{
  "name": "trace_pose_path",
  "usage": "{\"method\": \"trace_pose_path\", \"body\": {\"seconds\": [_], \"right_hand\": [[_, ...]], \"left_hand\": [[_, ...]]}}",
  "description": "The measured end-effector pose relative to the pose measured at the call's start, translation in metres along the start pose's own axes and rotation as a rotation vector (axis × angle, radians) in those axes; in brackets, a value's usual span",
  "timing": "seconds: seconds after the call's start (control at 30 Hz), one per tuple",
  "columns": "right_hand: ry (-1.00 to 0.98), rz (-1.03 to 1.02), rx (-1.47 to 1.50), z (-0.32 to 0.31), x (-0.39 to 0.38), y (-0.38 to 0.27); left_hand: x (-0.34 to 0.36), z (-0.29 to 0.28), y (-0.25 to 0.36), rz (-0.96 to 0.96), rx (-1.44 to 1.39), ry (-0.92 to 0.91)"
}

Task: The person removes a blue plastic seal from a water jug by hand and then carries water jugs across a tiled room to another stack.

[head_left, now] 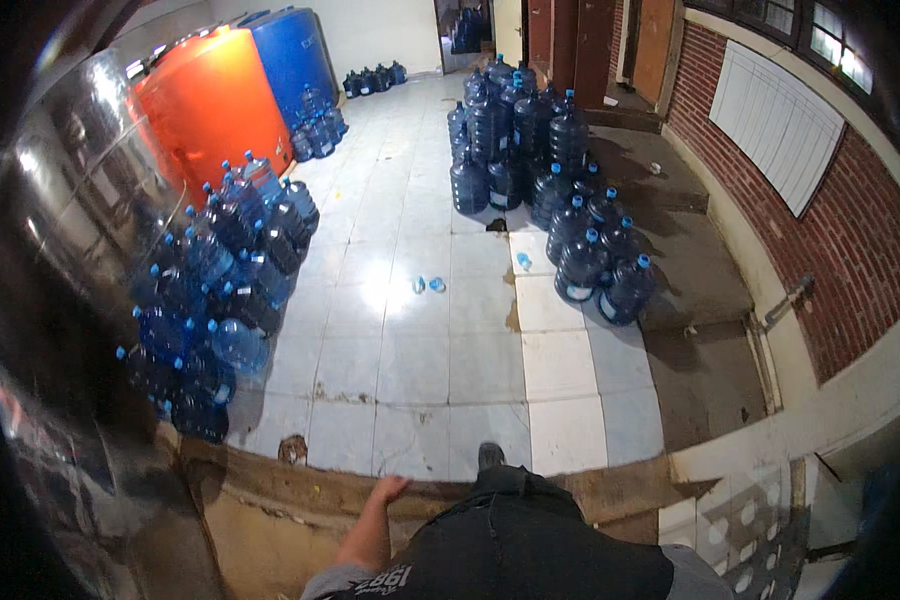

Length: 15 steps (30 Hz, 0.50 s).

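My left hand [391, 488] hangs low at my left side, above the raised edge where the tiled floor begins. It touches nothing that I can see, and its fingers are too small and turned away to make out. My right hand is out of view. My dark shoe [491, 456] is on the tiles just past the edge. Nearest to my left hand is a cluster of large blue water jugs [238, 345] with blue caps, some tilted or lying down. On the right, more capped water jugs [582, 262] stand upright.
Loose blue caps [437, 285] lie mid-floor. A broken tile [293, 449] sits near the concrete ledge [335, 492]. An orange tank [215, 115] and a blue tank [295, 60] stand far left. Concrete steps [675, 235] run along the right, below a brick wall [820, 265].
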State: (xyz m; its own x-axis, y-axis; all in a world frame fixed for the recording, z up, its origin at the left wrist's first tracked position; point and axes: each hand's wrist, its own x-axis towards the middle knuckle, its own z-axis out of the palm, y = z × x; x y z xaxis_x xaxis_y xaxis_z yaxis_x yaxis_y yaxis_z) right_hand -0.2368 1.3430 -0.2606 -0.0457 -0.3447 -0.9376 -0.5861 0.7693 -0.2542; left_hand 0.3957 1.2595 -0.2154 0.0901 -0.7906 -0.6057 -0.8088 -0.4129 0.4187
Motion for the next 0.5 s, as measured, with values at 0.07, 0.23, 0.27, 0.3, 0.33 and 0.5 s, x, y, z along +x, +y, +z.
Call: {"method": "trace_pose_path", "body": {"seconds": [0.07,0.23,0.27,0.3,0.33,0.5], "right_hand": [[0.034,-0.146,-0.294,-0.044,0.068,-0.082],[0.638,-0.67,-0.108,-0.169,0.185,-0.4],[0.44,-0.717,0.029,-0.183,0.14,-0.507],[0.394,-0.822,0.075,-0.184,0.08,-0.602],[0.438,-0.835,-0.005,-0.217,0.071,-0.643],[0.422,-0.951,0.149,-0.263,0.099,-0.811]], "left_hand": [[0.011,-0.018,-0.017,-0.262,-0.169,-0.213],[0.094,-0.132,-0.003,-0.354,-0.481,-0.109],[0.1,-0.135,-0.023,-0.422,-0.494,-0.014],[0.106,-0.143,-0.045,-0.451,-0.444,0.028],[0.148,-0.164,-0.046,-0.404,-0.351,0.02],[0.325,-0.235,-0.066,-0.262,-0.153,-0.173]]}}
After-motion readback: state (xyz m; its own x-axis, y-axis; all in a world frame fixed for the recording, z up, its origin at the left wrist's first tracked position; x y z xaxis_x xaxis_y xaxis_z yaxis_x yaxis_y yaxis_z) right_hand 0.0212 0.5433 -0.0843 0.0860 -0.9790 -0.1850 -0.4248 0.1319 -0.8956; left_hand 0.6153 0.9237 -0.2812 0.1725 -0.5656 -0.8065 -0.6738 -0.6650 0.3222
